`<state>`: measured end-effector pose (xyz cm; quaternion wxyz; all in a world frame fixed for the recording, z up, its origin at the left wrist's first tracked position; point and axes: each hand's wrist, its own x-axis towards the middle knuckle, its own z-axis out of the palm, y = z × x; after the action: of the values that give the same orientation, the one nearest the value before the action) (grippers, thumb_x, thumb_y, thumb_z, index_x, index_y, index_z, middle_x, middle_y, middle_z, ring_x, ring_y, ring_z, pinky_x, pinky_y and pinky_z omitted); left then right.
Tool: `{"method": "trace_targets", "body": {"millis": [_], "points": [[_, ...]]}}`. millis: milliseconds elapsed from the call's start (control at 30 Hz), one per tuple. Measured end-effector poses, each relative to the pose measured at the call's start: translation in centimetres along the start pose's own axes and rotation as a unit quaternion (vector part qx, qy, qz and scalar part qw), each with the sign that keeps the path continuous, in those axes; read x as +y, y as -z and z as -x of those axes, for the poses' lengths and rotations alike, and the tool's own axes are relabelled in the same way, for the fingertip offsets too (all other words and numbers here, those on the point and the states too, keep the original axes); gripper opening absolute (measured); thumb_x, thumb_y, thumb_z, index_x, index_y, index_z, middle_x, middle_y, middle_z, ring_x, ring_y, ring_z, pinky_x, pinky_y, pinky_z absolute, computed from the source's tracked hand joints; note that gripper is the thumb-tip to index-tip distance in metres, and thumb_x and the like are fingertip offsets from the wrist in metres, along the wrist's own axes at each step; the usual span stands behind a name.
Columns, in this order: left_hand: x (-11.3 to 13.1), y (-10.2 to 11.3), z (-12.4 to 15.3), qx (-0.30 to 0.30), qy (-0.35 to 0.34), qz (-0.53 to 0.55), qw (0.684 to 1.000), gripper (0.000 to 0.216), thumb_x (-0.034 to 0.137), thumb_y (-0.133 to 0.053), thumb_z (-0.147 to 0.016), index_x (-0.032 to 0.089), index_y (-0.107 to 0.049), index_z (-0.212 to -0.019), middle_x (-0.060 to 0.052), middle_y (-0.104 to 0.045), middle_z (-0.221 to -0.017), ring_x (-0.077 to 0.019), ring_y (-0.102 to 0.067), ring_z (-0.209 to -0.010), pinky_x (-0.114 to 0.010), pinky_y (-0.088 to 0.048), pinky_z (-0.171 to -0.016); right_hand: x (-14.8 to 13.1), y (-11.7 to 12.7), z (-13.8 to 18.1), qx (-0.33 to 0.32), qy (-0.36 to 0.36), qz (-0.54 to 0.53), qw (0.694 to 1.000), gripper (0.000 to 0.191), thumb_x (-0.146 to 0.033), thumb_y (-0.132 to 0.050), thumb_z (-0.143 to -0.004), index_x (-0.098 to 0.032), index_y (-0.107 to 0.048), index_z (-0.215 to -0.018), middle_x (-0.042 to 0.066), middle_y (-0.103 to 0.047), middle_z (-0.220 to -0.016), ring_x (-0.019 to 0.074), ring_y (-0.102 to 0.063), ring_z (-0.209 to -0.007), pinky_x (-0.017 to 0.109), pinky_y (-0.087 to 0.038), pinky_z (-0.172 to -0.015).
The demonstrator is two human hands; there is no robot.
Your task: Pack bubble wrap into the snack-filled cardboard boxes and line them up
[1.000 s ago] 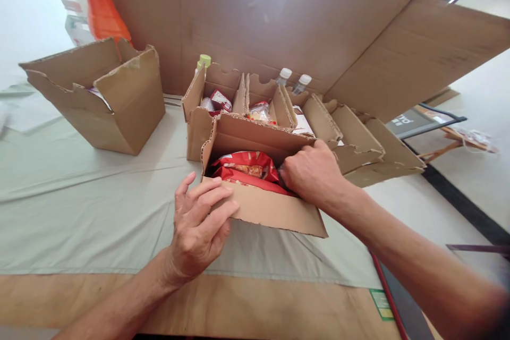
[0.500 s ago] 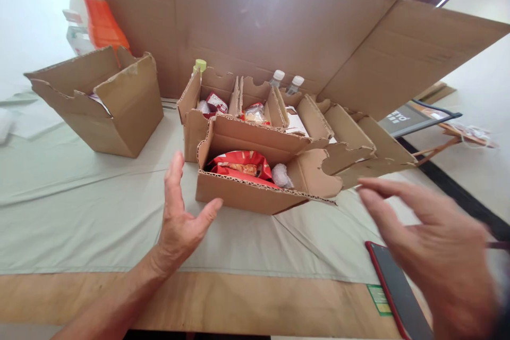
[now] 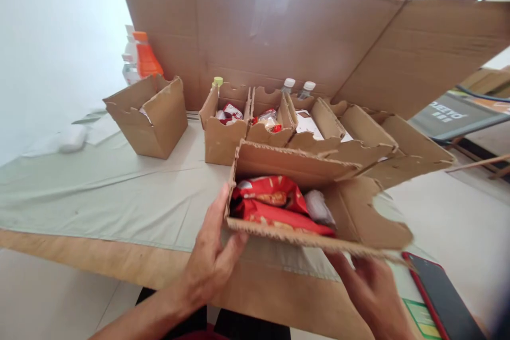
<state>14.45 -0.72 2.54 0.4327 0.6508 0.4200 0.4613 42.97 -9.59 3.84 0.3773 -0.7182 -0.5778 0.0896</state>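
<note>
- The cardboard box [image 3: 319,212] sits at the near edge of the table [image 3: 99,196], its open top facing up and its near wall overhanging toward the person.
- Long axis: the box runs left to right across the view, parallel to the table edge. Its right end carries a torn, notched flap [image 3: 382,223] that spreads outward.
- Left hand [image 3: 211,260]: pressed flat against the left end wall of the box, thumb on the near lower edge, fingers extended upward along the cardboard. The fingers are spread, not clenched; they brace the wall rather than pinch it.
- Right hand [image 3: 370,292]: under the near right corner, below the flap, fingers extended up toward the underside of the box. Contact looks likely, but whether the fingertips close on the cardboard cannot be told; the rim hides them.
- The box thus lies between the two hands, up and forward of both. Each hand is at its own end; neither is clearly nearer.
- Contents: red snack packets [image 3: 274,204] fill the left and middle, with a clear-wrapped item [image 3: 319,206] just beside them on the right.
- A dark phone with a red rim [image 3: 442,297] lies on the table near the right hand, apart from it.
- Behind the box, a row of divided cardboard compartments [image 3: 255,122] stands in front of a tall cardboard sheet [image 3: 279,32].
</note>
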Motion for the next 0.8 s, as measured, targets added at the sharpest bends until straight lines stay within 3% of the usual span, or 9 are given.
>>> {"method": "trace_targets", "body": {"millis": [67,167,267,367,433,500,600,700,800], "points": [[-0.2,1.2,3.0,0.026,0.02,-0.013,0.999,0.062,0.046,-0.065,-0.093,0.025,-0.051,-0.15,-0.014,-0.065,-0.138,-0.0358,-0.055,-0.136,-0.051,-0.048,-0.113,-0.7,0.5,1.9,-0.022,0.016,-0.003,1.0,0.039,-0.05,-0.065,-0.091,-0.024,-0.061,-0.062,0.0,-0.053,-0.046,0.0148,-0.041,-0.035,0.028,-0.026,-0.032],[-1.1,4.8,5.2,0.119,0.074,-0.03,0.99,0.055,0.051,-0.068,-0.09,0.021,-0.063,-0.135,-0.014,-0.071,-0.124,-0.0352,-0.061,-0.127,-0.049,-0.049,-0.111,-4.8,-2.2,1.4,-0.041,0.041,-0.042,0.997,0.03,-0.047,-0.064,-0.091,-0.021,-0.068,-0.076,0.003,-0.064,-0.063,0.0135,-0.043,-0.04,0.027,-0.025,-0.033],[-1.5,8.8,4.6,0.206,0.096,-0.05,0.972,0.052,0.054,-0.071,-0.088,0.022,-0.064,-0.129,-0.01,-0.07,-0.123,-0.0328,-0.06,-0.127,-0.047,-0.044,-0.115,-10.0,-7.5,-2.8,-0.072,0.076,-0.127,0.986,0.024,-0.042,-0.062,-0.091,-0.02,-0.065,-0.082,0.006,-0.066,-0.077,0.0172,-0.055,-0.06,0.026,-0.038,-0.043],[-1.4,10.8,3.5,0.269,0.07,-0.038,0.96,0.052,0.051,-0.069,-0.091,0.024,-0.059,-0.134,-0.009,-0.066,-0.129,-0.0304,-0.056,-0.131,-0.048,-0.04,-0.118,-13.2,-12.7,-7.8,-0.116,0.113,-0.202,0.966,0.017,-0.037,-0.063,-0.087,-0.02,-0.062,-0.084,0.005,-0.066,-0.081,0.0182,-0.057,-0.068,0.028,-0.047,-0.054],[-1.7,10.8,3.4,0.288,0.058,-0.013,0.956,0.057,0.048,-0.069,-0.091,0.026,-0.053,-0.142,-0.01,-0.062,-0.136,-0.0301,-0.055,-0.134,-0.048,-0.04,-0.119,-14.3,-15.5,-10.4,-0.13,0.134,-0.221,0.957,0.018,-0.034,-0.062,-0.085,-0.02,-0.064,-0.097,0.005,-0.069,-0.09,0.0202,-0.061,-0.076,0.032,-0.053,-0.065],[-2.5,10.2,3.9,0.297,0.066,-0.006,0.952,0.066,0.044,-0.07,-0.091,0.028,-0.045,-0.15,-0.011,-0.054,-0.148,-0.0315,-0.051,-0.138,-0.05,-0.039,-0.12,-14.9,-17.7,-12.2,-0.132,0.15,-0.236,0.951,0.037,-0.031,-0.058,-0.086,-0.021,-0.061,-0.122,0.008,-0.071,-0.111,0.0237,-0.066,-0.095,0.039,-0.056,-0.084],[-4.0,9.1,5.1,0.288,0.079,-0.025,0.954,0.08,0.041,-0.069,-0.091,0.034,-0.029,-0.16,-0.01,-0.038,-0.163,-0.0347,-0.046,-0.145,-0.054,-0.038,-0.121,-15.5,-20.0,-13.6,-0.121,0.158,-0.252,0.947,0.058,-0.027,-0.051,-0.09,-0.021,-0.045,-0.147,0.011,-0.061,-0.142,0.0266,-0.06,-0.124,0.047,-0.05,-0.106],[-5.1,8.8,5.7,0.272,0.066,-0.034,0.96,0.084,0.039,-0.068,-0.093,0.039,-0.02,-0.162,-0.008,-0.027,-0.169,-0.037,-0.045,-0.146,-0.058,-0.041,-0.119,-16.3,-21.7,-14.3,-0.104,0.16,-0.258,0.947,0.063,-0.025,-0.046,-0.092,-0.022,-0.038,-0.155,0.011,-0.052,-0.153,0.0262,-0.051,-0.139,0.049,-0.043,-0.116],[-5.2,9.0,5.5,0.26,0.045,-0.055,0.963,0.083,0.035,-0.066,-0.094,0.041,-0.018,-0.162,-0.007,-0.021,-0.171,-0.0376,-0.043,-0.147,-0.06,-0.039,-0.119,-17.1,-23.0,-15.0,-0.09,0.156,-0.251,0.951,0.064,-0.021,-0.044,-0.092,-0.019,-0.037,-0.155,0.012,-0.052,-0.152,0.0261,-0.047,-0.144,0.052,-0.039,-0.12]]}}
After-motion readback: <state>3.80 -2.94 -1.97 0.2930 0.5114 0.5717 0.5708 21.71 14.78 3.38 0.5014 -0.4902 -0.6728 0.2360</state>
